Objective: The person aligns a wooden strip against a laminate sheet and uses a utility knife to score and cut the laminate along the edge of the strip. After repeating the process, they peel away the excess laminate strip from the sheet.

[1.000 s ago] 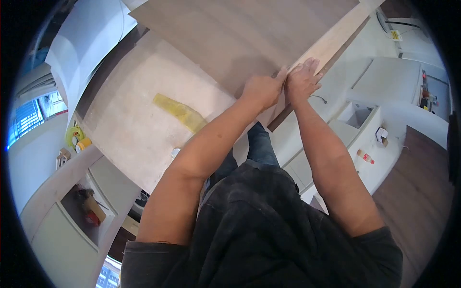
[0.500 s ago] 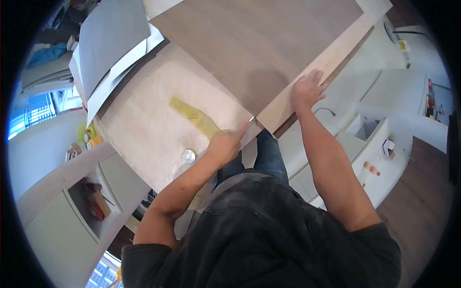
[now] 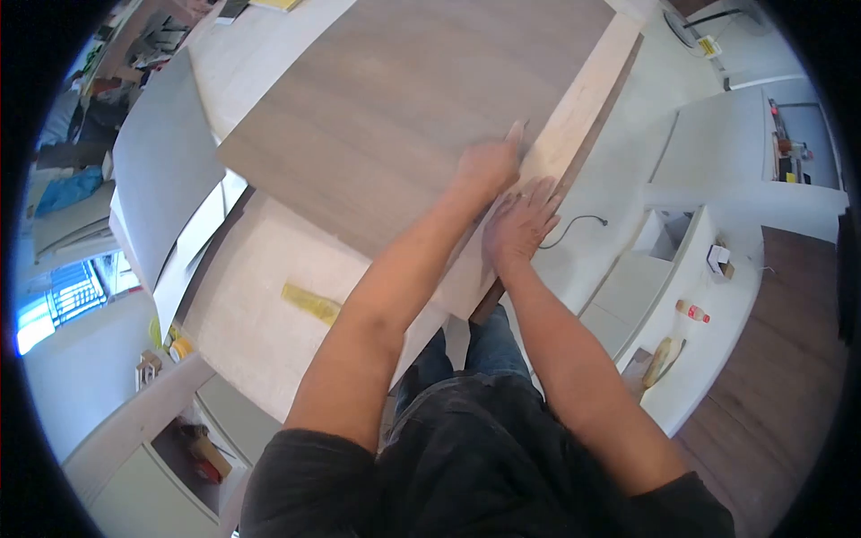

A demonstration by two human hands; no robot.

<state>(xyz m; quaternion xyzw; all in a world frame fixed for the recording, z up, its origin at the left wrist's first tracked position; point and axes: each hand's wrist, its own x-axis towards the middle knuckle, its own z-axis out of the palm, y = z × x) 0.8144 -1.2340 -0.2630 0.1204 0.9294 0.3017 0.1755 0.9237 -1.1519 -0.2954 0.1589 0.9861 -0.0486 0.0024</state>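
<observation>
My left hand (image 3: 490, 168) is closed around a slim metal-tipped tool (image 3: 526, 125), mostly hidden in the fist, with the index finger stretched along it. It lies over the brown wood-grain sheet (image 3: 395, 117), by the sheet's right edge. A long pale wooden strip (image 3: 592, 81) runs along that edge. My right hand (image 3: 520, 224) presses flat on the strip with fingers spread, just below my left hand. Under the strip's right side a dark brown edge shows. Left of my left forearm, a crumpled yellow translucent piece (image 3: 311, 303) rests on the pale worktable (image 3: 242, 314).
Curved grey and white sheets (image 3: 166, 170) lean over the table's left side. A white cabinet (image 3: 628, 287) with an open compartment stands to the right, with a red-labelled bottle (image 3: 692, 311) on a ledge. A dark cable (image 3: 574, 224) curls beside the strip.
My left hand has slid up along the strip's edge with the tool, from the sheet's near corner to beyond my right hand. My right hand now lies nearer the strip's near end. The view has shifted.
</observation>
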